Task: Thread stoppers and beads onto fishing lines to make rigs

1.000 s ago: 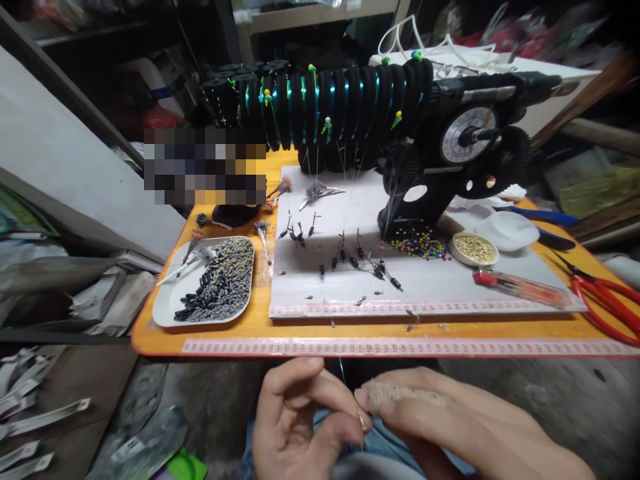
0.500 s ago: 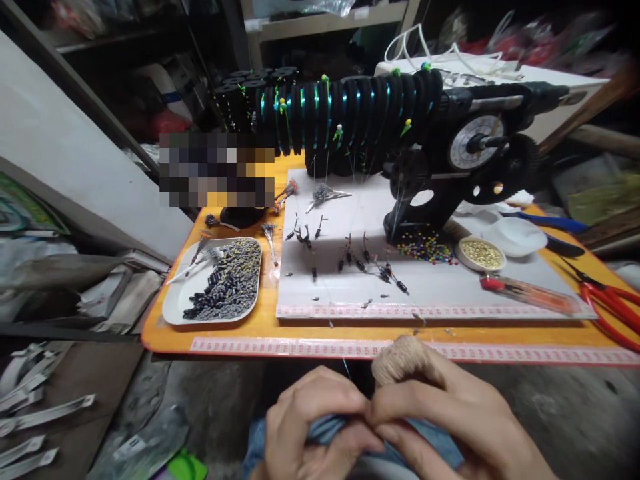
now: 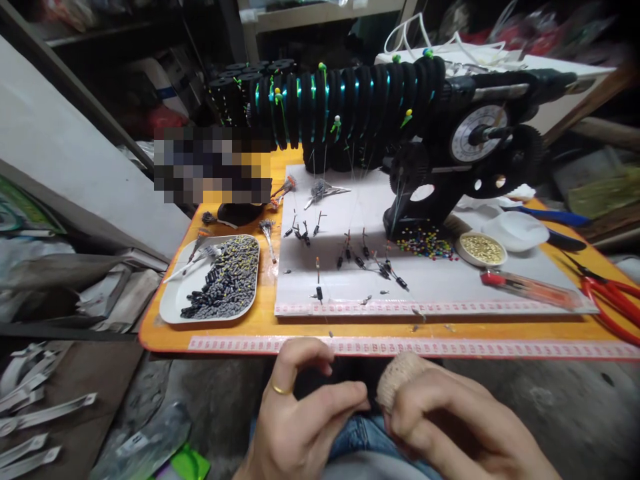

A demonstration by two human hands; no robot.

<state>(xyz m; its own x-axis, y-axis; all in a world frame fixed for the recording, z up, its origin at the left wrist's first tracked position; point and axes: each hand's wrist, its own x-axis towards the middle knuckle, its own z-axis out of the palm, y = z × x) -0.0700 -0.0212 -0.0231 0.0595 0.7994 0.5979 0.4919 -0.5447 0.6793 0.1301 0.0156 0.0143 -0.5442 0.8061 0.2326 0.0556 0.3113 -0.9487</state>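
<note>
Small grey piece (image 3: 331,334) near front edge of counter (image 3: 267,328) looks light, hard, roll-prone, pinch mid-body; left hand (image 3: 300,413) and right hand (image 3: 450,413) curled, can't tell if either grip holds anything.

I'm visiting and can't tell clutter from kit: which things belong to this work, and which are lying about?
Likely part of the work:
black rack with threads
black pieces on the white board
tray of small pieces

Likely just lying about:
clear plastic
green item
pale strips

An orange table (image 3: 267,287) bears a white tray (image 3: 175,293), pale board (image 3: 440,287) and measuring tape (image 3: 465,349)
</note>
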